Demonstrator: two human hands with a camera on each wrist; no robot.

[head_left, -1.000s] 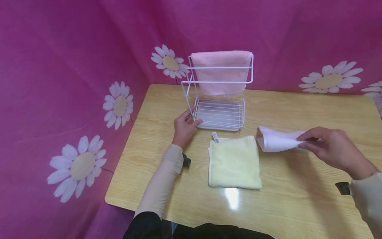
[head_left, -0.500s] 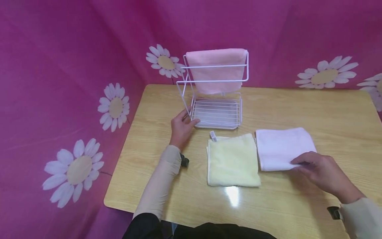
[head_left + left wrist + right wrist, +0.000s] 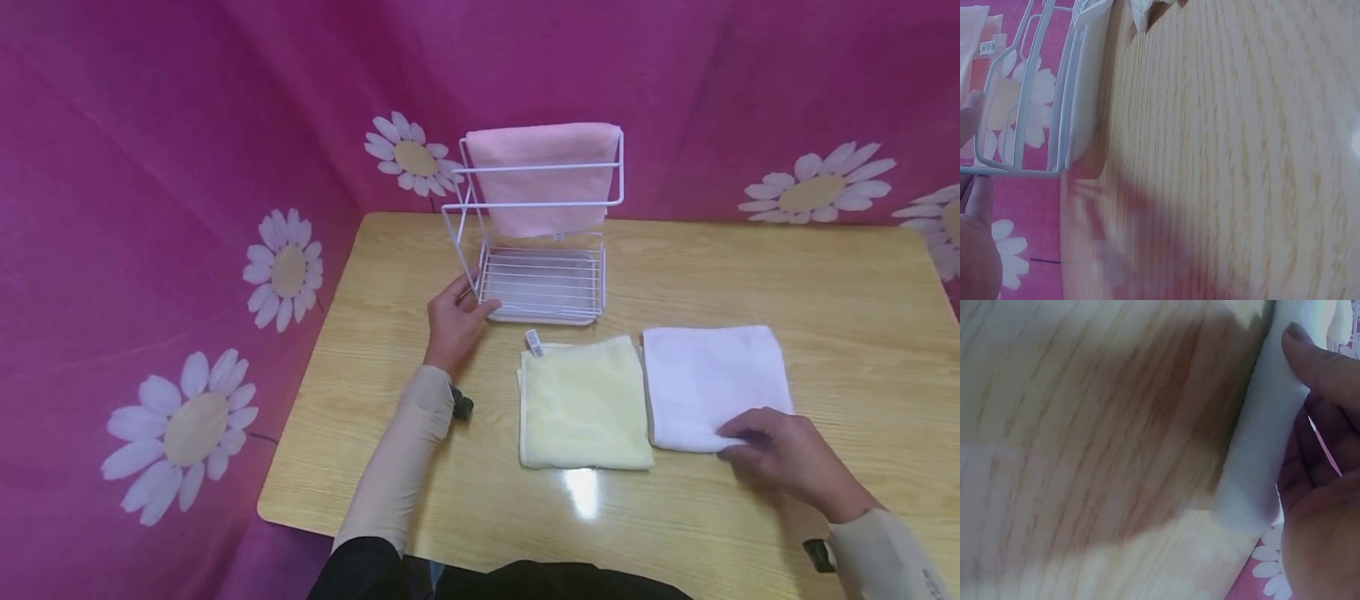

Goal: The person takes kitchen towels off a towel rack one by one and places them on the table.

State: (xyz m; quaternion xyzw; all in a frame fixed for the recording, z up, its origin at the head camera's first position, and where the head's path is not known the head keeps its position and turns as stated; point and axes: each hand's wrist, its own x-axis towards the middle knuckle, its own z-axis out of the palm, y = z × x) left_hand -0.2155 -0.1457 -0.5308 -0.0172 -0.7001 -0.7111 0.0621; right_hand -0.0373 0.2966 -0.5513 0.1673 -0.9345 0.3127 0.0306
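My left hand grips the lower left corner of a white wire towel rack; in the left wrist view, thumb and fingers lie on either side of the rack's wire. Over the rack's rear bar hangs a pink towel. My right hand pinches the near edge of a folded white towel, which lies mostly flat on the table. Seen from the right wrist, the thumb presses on top of the towel's rounded fold and the fingers are underneath. A folded yellow towel lies just left of the white one.
A pale tray forms the rack's base. The wooden table meets a pink curtain with daisies at its back and left. A small label sticks out from the yellow towel's far left corner.
My right hand has lowered the white towel from the air and laid it beside the yellow one, drawing its edge toward me. My left hand keeps its grip on the rack.
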